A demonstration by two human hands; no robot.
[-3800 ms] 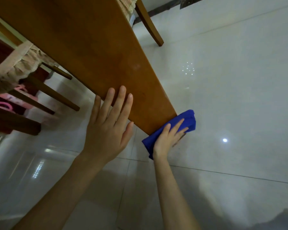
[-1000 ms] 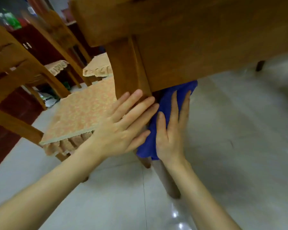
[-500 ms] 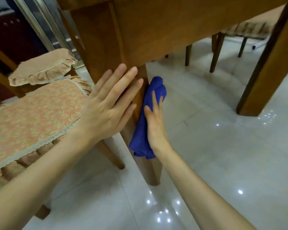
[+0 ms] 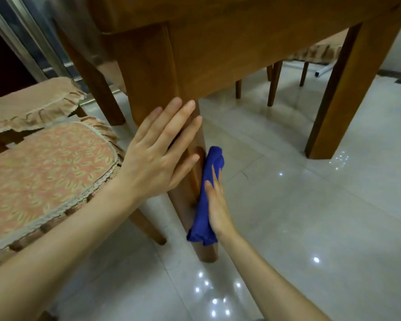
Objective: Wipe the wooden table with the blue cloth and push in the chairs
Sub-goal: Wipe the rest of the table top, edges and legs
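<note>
The view is from low down, under the edge of the surface [image 4: 241, 42]. Its near leg [image 4: 148, 72] stands in the middle of the frame on the tiled floor [image 4: 310, 216].

The cloth [image 4: 214, 158] is blue and bunched into a long upright roll. It lies against the right face of the leg, along its lower half, and its bottom end hangs loose short of the floor. The right hand [image 4: 215, 205] lies flat on the cloth's outer side, fingers straight and pointing up, pressing it to the wood. The cloth sits between palm and leg, and its top shows above the fingertips.

The left hand [image 4: 159, 154] is spread wide and flat on the near face of the leg, higher than the right hand, and grips nothing. Its thumb lies just beside the cloth's upper end.

A chair [image 4: 44, 172] with a patterned cushion stands just left of the leg, under the left forearm, and a second chair [image 4: 33, 100] stands behind it. A far leg [image 4: 333, 100] stands to the right, well apart.
</note>
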